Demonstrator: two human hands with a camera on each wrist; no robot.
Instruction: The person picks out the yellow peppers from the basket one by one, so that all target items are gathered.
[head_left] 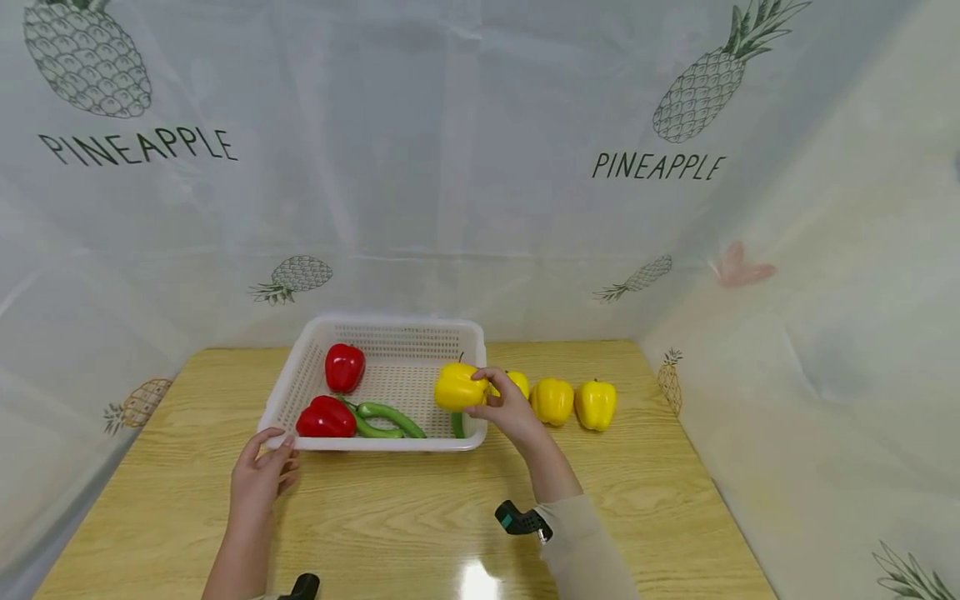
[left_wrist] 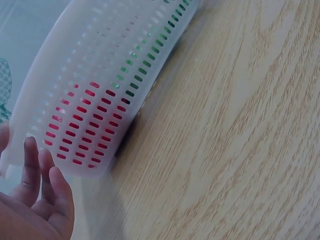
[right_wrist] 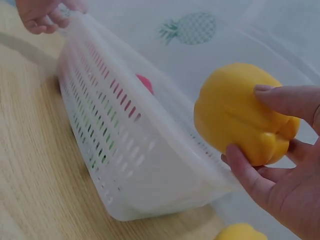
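Note:
My right hand (head_left: 508, 408) grips a yellow bell pepper (head_left: 456, 387) between thumb and fingers, above the right end of a white plastic basket (head_left: 375, 444). In the right wrist view this pepper (right_wrist: 240, 112) is held higher than the basket's rim (right_wrist: 165, 135). My left hand (head_left: 258, 475) pinches the basket's near left corner, its other fingers hanging outside the wall (left_wrist: 85, 120). Inside the basket lie two red bell peppers, one at the back (head_left: 345, 367) and one in front (head_left: 326, 417). Long green chili peppers (head_left: 390, 417) lie near the front wall.
To the basket's right, a row of yellow bell peppers stands on the wooden table (head_left: 420, 517): one partly behind my right hand (head_left: 519, 382), one in the middle (head_left: 552, 402), one at the end (head_left: 596, 405). A pineapple-printed sheet (head_left: 420, 167) hangs behind the table.

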